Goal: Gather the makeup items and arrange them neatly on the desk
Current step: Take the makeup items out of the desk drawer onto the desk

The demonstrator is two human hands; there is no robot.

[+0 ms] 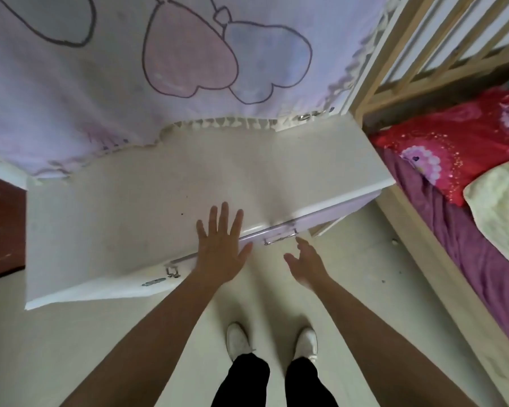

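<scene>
Looking down through the head camera, you stand facing a white counter (159,201) with a plain flat top, which runs across the middle of the view from lower left to upper right. Its far edge sits under a hanging lilac cloth (100,83) printed with outlined pink and blue hearts and trimmed with a pale fringe.

Your left hand (218,251) lies palm down over the counter's front edge. Its fingers (224,218) are straight, spread wide and hold nothing; you cannot tell whether the palm actually presses on the top. Your right hand (306,262) hangs just in front of the counter, over the pale floor (359,283). Its fingers (301,243) are loosely parted and empty, and their tips are near the thin metal drawer handle (279,237) but not on it. That handle is fixed to a lilac drawer front (321,218) just below the top.

To your right stands a light wooden slatted bed frame (394,69). On the bed lie a red flowered pillow (459,142), a purple sheet (453,230) and a pale yellow blanket (500,207). At the far left a dark brown wooden piece of furniture (0,224) touches the counter's end. Below your arms, your white shoes (238,339) and black trousers (241,383) show on the floor.
</scene>
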